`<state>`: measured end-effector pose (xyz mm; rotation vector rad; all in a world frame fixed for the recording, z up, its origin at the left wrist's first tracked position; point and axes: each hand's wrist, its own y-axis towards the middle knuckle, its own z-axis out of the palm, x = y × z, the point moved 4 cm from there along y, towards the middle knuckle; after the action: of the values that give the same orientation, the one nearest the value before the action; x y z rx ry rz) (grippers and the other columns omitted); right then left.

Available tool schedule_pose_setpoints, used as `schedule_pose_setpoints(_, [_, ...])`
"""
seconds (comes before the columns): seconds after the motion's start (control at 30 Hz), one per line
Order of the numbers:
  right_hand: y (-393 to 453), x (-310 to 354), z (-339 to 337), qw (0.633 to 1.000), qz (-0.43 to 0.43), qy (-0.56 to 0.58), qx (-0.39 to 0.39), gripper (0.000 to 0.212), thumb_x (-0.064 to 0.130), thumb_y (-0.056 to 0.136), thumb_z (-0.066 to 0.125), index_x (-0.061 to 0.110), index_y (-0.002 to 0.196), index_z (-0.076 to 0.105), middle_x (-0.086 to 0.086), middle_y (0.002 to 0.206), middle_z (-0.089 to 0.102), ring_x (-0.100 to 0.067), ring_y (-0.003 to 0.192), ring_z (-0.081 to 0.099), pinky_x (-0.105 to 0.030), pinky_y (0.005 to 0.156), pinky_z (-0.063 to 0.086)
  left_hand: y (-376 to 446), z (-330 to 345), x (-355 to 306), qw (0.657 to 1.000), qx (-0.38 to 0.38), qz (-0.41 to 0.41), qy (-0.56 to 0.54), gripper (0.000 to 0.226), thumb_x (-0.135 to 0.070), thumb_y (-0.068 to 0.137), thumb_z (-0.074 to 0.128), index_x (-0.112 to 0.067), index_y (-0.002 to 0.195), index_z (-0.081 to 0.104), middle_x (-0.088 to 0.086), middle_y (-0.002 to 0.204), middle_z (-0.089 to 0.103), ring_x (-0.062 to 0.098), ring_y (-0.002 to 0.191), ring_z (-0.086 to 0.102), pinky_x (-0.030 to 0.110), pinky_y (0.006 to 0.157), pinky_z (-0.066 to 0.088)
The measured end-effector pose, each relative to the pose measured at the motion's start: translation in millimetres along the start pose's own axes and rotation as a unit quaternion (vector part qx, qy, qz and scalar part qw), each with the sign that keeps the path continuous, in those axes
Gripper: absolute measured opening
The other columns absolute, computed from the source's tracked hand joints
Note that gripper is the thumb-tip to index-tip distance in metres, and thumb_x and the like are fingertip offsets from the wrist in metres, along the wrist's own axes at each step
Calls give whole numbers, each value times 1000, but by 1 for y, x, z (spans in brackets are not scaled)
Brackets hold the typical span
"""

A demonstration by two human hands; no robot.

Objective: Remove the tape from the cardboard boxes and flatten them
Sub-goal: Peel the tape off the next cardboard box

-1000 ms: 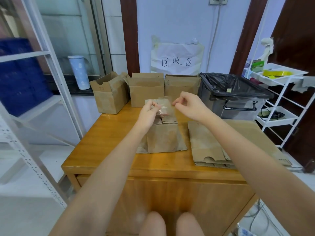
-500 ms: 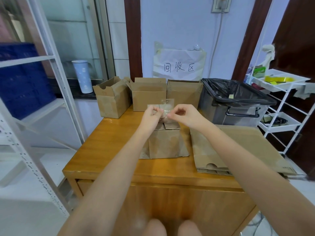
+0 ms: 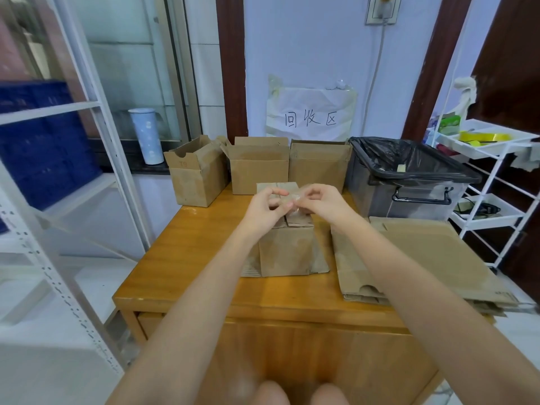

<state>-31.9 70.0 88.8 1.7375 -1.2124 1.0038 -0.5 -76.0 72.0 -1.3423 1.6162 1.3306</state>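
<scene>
Both hands, left hand (image 3: 264, 210) and right hand (image 3: 324, 203), pinch a clear, flimsy tape strip (image 3: 293, 201) above the small brown cardboard box (image 3: 285, 247); light and sticky, it is probably best gripped at its ends.

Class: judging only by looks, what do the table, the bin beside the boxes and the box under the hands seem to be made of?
Table: probably varnished wood, with orange grain and a glossy sheen.
Bin: seemingly translucent grey plastic with a dark handle, lined with a crinkly black plastic bag.
Box: matte brown cardboard, creased at the folds.
</scene>
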Motion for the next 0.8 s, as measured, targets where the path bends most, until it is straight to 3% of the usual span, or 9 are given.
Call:
schedule_pose_setpoints(0.1, [1,0,-7,994,36,72,77,13,17,93,60,9,100,67,-14,104,69,-20,94,67,-27,84,55,2,0,1,999,-32,1,25,19,-14,90,65,-13,107,57,4,91,73,1,81,63,2,68,42])
schedule_pose_setpoints(0.2, [2,-1,-13,985,76,127,85,41,38,95,55,2,114,60,-17,109,66,-23,98,68,-31,89,55,4,1,-1,999,-39,1,28,18,-12,90,66,-13,106,57,1,85,70,2,78,61,1,63,42])
schedule_pose_setpoints(0.27, [3,-1,-13,991,58,91,78,54,49,92,53,0,114,62,-15,107,68,-22,95,69,-30,86,56,4,2,-1,999,-35,5,28,17,-12,90,65,-14,104,56,-2,80,69,2,76,62,2,63,42])
schedule_pose_setpoints(0.4, [2,0,-8,998,-1,38,59,30,32,87,68,8,106,70,-9,103,71,-15,90,69,-29,82,58,1,2,-1,999,-32,18,18,15,-8,90,65,-10,101,55,-7,72,67,-6,66,61,2,64,43])
schedule_pose_setpoints(0.5, [3,-2,-4,998,-39,22,41,13,19,83,75,14,94,71,-4,92,72,-12,83,68,-29,82,57,0,2,-2,999,-30,22,17,14,-8,90,65,-11,100,55,-6,73,68,3,71,63,4,63,44])
schedule_pose_setpoints(0.63, [-3,0,-2,989,-134,-26,-58,16,15,80,77,17,93,67,3,90,67,-9,79,63,-19,74,53,0,4,-2,999,-32,22,4,14,-6,90,64,-9,100,54,-4,77,68,5,74,64,7,63,46])
schedule_pose_setpoints(0.8, [-13,-2,4,969,-208,-89,-99,14,17,85,71,23,97,67,16,91,63,-7,78,63,-28,76,54,-1,3,-2,999,-32,19,-11,18,-5,91,63,-18,89,50,-5,75,68,6,70,63,10,61,48])
